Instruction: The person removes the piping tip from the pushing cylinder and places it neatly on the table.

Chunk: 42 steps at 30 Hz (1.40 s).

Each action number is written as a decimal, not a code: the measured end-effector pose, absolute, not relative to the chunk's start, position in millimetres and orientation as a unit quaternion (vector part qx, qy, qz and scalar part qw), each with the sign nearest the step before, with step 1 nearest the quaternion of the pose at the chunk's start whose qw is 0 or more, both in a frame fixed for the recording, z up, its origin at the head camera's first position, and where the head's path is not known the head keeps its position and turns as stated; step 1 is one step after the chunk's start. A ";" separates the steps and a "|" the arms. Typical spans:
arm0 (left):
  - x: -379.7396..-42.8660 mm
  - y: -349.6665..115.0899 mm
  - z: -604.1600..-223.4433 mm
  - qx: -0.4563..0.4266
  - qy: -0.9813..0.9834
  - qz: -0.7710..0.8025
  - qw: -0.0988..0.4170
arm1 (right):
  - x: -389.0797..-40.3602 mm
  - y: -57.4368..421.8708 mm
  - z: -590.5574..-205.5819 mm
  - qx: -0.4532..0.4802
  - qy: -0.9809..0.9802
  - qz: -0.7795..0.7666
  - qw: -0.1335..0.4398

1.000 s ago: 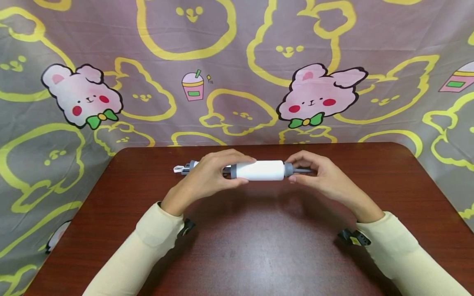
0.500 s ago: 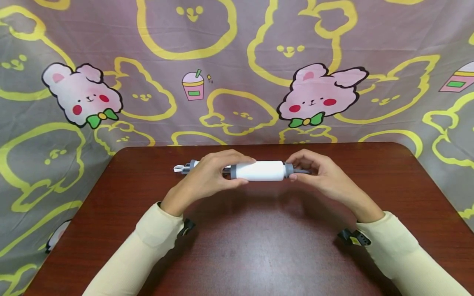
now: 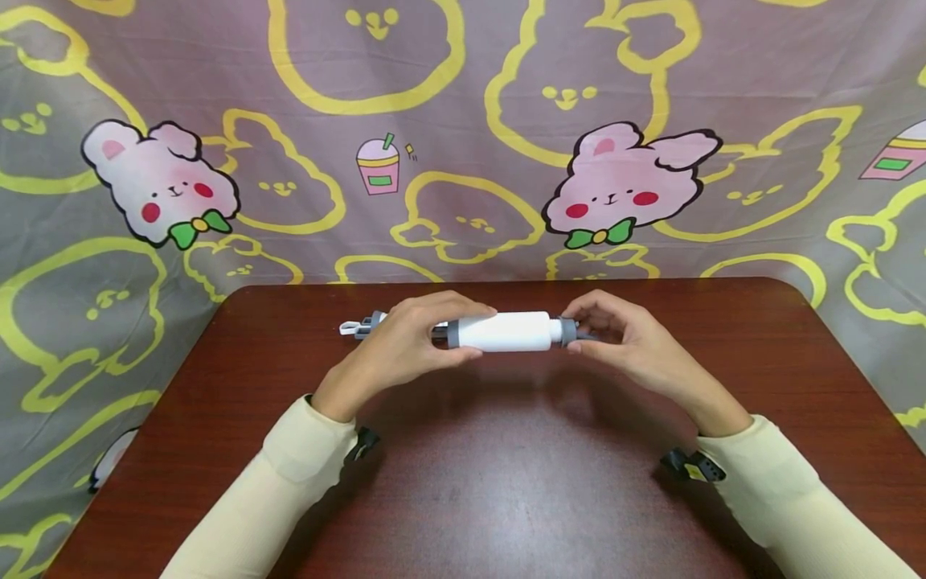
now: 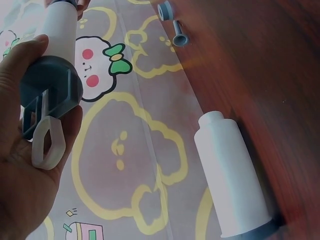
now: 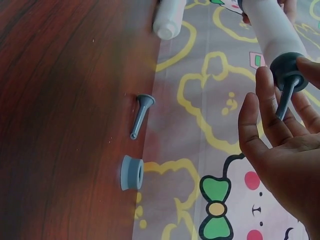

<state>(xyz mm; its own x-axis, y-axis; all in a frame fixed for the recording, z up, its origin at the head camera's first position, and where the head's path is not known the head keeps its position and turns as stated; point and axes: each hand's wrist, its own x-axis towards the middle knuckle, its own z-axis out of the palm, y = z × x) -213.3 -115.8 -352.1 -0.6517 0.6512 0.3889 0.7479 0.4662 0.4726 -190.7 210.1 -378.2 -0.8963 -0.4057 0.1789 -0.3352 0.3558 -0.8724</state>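
My left hand [image 3: 408,342] grips a white plastic bottle [image 3: 504,331] that lies level above the table. Its dark grey base [image 4: 50,82] has slots and a pale loop [image 4: 50,145], near the palm in the left wrist view. With thumb and fingertips, my right hand [image 3: 633,338] pinches the grey nozzle cap [image 3: 568,331] at the bottle's other end. A thin grey spout [image 5: 285,100] sticks out from the cap toward the right palm. Between cap and bottle body shows a short white neck [image 3: 555,330].
A second white bottle [image 4: 232,175] lies on the dark wooden table [image 3: 470,466], mostly hidden behind my left hand in the head view. A loose grey nozzle [image 5: 142,112] and a grey ring-like piece [image 5: 131,173] stand near the far edge. Patterned cloth [image 3: 463,145] hangs behind.
The grey cap and my right hand have shifted slightly right, and the bottle slightly left. A white neck now shows between cap and body.
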 end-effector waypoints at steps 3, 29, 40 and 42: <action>-212.7 -116.7 -352.7 -0.408 -0.855 -0.311 0.077 | -190.5 210.0 -377.9 -0.226 0.823 -0.521 0.033; -197.1 -154.7 -367.1 -0.332 -0.895 -0.293 0.051 | -190.5 210.6 -380.3 -0.233 0.821 -0.520 0.042; -188.8 -172.0 -377.4 -0.299 -0.911 -0.282 0.032 | -189.2 210.3 -381.2 -0.233 0.817 -0.525 0.050; -188.4 -176.4 -380.7 -0.296 -0.914 -0.277 0.030 | -189.3 210.1 -381.3 -0.234 0.816 -0.526 0.050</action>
